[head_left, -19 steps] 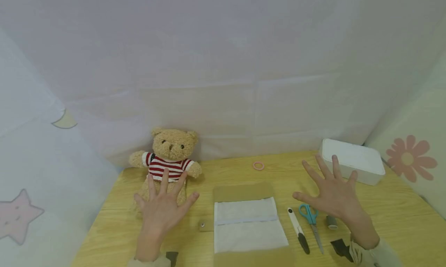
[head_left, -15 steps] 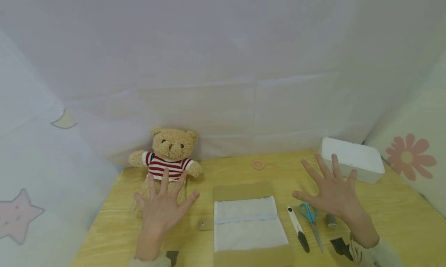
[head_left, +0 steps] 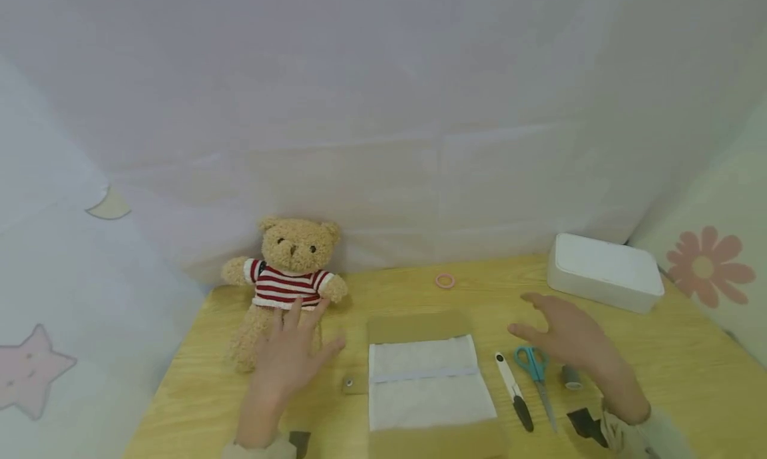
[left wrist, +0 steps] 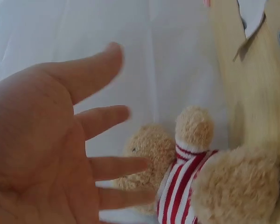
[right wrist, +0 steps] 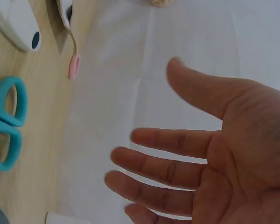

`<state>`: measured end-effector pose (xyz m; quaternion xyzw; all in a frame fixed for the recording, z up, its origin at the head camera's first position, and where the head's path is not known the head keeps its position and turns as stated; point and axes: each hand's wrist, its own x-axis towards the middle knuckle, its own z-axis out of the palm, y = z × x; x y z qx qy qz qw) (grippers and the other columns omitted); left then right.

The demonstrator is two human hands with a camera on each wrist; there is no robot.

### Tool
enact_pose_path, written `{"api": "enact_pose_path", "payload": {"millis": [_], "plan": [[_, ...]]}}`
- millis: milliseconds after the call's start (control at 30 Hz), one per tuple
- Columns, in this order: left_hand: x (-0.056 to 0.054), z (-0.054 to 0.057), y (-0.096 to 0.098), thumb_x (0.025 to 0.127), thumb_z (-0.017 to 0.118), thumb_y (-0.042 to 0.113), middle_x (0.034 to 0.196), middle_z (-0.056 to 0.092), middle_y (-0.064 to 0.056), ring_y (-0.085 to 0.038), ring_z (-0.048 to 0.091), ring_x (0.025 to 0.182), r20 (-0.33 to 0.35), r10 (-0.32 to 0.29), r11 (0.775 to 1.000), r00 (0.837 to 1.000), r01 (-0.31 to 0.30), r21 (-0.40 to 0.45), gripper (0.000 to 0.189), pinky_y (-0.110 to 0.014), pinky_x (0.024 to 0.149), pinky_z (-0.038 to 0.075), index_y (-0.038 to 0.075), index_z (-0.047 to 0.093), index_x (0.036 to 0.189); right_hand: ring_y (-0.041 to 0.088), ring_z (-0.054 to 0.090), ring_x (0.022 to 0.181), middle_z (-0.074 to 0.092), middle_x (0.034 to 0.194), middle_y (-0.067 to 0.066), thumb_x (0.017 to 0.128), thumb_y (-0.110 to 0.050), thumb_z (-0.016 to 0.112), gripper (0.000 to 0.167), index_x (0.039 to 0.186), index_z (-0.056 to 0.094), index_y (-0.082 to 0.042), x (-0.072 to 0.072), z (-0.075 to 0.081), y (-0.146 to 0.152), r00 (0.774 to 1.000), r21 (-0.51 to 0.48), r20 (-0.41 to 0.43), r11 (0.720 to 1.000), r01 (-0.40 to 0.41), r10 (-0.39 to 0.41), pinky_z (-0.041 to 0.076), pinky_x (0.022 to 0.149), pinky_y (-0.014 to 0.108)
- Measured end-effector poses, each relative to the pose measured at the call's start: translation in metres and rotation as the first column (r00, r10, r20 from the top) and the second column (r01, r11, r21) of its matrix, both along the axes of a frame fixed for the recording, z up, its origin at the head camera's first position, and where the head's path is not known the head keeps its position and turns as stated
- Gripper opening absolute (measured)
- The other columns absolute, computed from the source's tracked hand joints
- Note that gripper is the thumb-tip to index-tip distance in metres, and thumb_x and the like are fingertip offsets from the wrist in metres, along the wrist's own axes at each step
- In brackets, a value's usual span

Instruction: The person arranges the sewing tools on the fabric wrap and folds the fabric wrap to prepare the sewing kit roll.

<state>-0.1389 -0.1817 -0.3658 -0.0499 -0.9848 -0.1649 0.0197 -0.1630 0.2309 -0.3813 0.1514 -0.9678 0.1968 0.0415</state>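
Observation:
My left hand hovers with its fingers extended, in front of a tan teddy bear in a red-and-white striped sweater. The left wrist view shows its palm bare, with the bear beyond it. On the right, my right hand is in the air with thumb and fingers apart, holding nothing. Near it on the table lie teal-handled scissors, a white tool with a dark end and a small grey spool. Between the hands lies a flat, opened brown piece with a white fabric lining.
A white box stands at the table's back right. A pink ring lies near the back edge. Left of the brown piece is a tab with a metal snap. A pale curtain hangs behind the wooden table.
Both hands have turned at the wrist. Their fingers were spread wide before and are now closer together, the right hand seen more from its side. The objects on the table have stayed in place.

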Motion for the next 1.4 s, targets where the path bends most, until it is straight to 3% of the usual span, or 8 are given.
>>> {"api": "enact_pose_path", "payload": {"millis": [67,200,300,400,633,900,1200,1400], "plan": [[-0.001,-0.004,0.005,0.091,0.059,0.049,0.144,0.04,-0.023,-0.049,0.035,0.13,0.047,-0.053,0.99,0.998,0.046,0.131,0.063,-0.068,0.098,0.03,0.013,0.047,0.141,0.025,0.062,0.077,0.067,0.091,0.012,0.087,-0.04,0.067,0.044,0.106,0.064,0.0,0.001,-0.007,-0.004,0.995,-0.056,0.076,0.996,-0.067,0.071,0.051,0.065,0.04],[-0.007,-0.017,0.021,0.088,0.069,0.027,0.117,0.063,-0.018,-0.034,0.06,0.103,0.117,-0.204,0.931,0.972,0.155,0.33,0.041,-0.047,0.085,0.049,0.004,0.064,0.121,0.007,0.049,0.057,0.057,0.066,-0.006,0.083,-0.028,0.073,0.022,0.074,0.064,-0.01,0.005,-0.02,-0.015,0.963,-0.104,0.228,0.987,-0.122,0.143,0.044,0.054,0.025],[-0.011,-0.028,0.032,0.086,0.07,0.017,0.098,0.066,-0.012,-0.023,0.062,0.084,0.114,-0.327,0.892,0.938,0.267,0.365,0.027,-0.036,0.07,0.051,0.002,0.067,0.109,0.008,0.047,0.047,0.055,0.059,-0.004,0.079,-0.023,0.077,0.023,0.067,0.062,-0.009,0.01,-0.026,-0.024,0.939,-0.125,0.327,0.99,-0.072,0.109,0.043,0.047,0.024],[-0.011,-0.038,0.041,0.084,0.07,0.007,0.084,0.063,-0.004,-0.016,0.057,0.075,0.102,-0.385,0.872,0.917,0.326,0.364,0.016,-0.03,0.065,0.048,0.001,0.068,0.099,0.009,0.047,0.039,0.052,0.05,-0.002,0.075,-0.021,0.08,0.029,0.058,0.059,-0.008,0.013,-0.029,-0.03,0.918,-0.111,0.394,0.994,-0.014,0.057,0.042,0.042,0.023],[-0.011,-0.05,0.045,0.075,0.069,-0.006,0.074,0.056,-0.002,-0.013,0.049,0.068,0.102,-0.348,0.897,0.932,0.3,0.324,0.012,-0.03,0.062,0.044,0.001,0.067,0.085,0.006,0.039,0.033,0.039,0.039,-0.006,0.069,-0.015,0.083,0.045,0.048,0.043,-0.011,0.013,-0.035,-0.041,0.889,-0.053,0.455,0.996,0.077,-0.044,0.036,0.039,0.019],[-0.014,-0.06,0.044,0.072,0.074,-0.005,0.072,0.054,-0.002,-0.011,0.046,0.067,0.135,-0.336,0.904,0.932,0.278,0.326,0.014,-0.027,0.061,0.041,0.003,0.064,0.078,0.006,0.036,0.033,0.042,0.038,-0.004,0.07,-0.015,0.08,0.037,0.048,0.051,-0.007,0.011,-0.041,-0.047,0.899,-0.004,0.424,0.993,0.12,-0.107,0.03,0.037,0.018],[-0.016,-0.06,0.045,0.076,0.075,0.0,0.074,0.054,-0.001,-0.013,0.046,0.069,0.191,-0.323,0.914,0.927,0.253,0.318,0.014,-0.029,0.063,0.042,0.006,0.064,0.08,0.007,0.042,0.031,0.046,0.038,-0.001,0.073,-0.018,0.08,0.039,0.05,0.05,-0.007,0.01,-0.041,-0.048,0.909,-0.022,0.397,0.989,0.148,-0.127,0.029,0.037,0.017],[-0.015,-0.06,0.045,0.076,0.076,0.002,0.074,0.054,-0.002,-0.013,0.046,0.068,0.193,-0.32,0.917,0.928,0.251,0.311,0.014,-0.029,0.062,0.041,0.006,0.064,0.081,0.003,0.033,0.032,0.037,0.036,-0.007,0.069,-0.015,0.08,0.045,0.043,0.044,-0.011,0.008,-0.042,-0.048,0.912,-0.036,0.392,0.989,0.145,-0.119,0.024,0.037,0.016]]}}
